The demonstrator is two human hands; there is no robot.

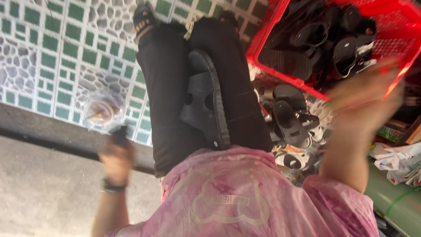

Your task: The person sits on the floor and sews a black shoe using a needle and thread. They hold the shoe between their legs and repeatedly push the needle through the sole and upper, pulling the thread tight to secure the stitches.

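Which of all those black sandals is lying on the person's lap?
The single black sandal resting sole-edge up across the black trousers. The other sandals sit in the red basket or piled on the floor beside it.

Bright daylight, strongest on the red basket (pixel 397 26), whose rim glares. Both hands smear with motion blur; the right hand (pixel 366 98) beside the basket is worst.

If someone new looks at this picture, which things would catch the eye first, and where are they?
The bright red basket at the upper right, filled with black sandals, stands out first. In the middle, one black sandal lies on the person's lap. The blurred right hand is raised in front of the basket, and the left hand holds a small dark object near a plastic-covered cup.
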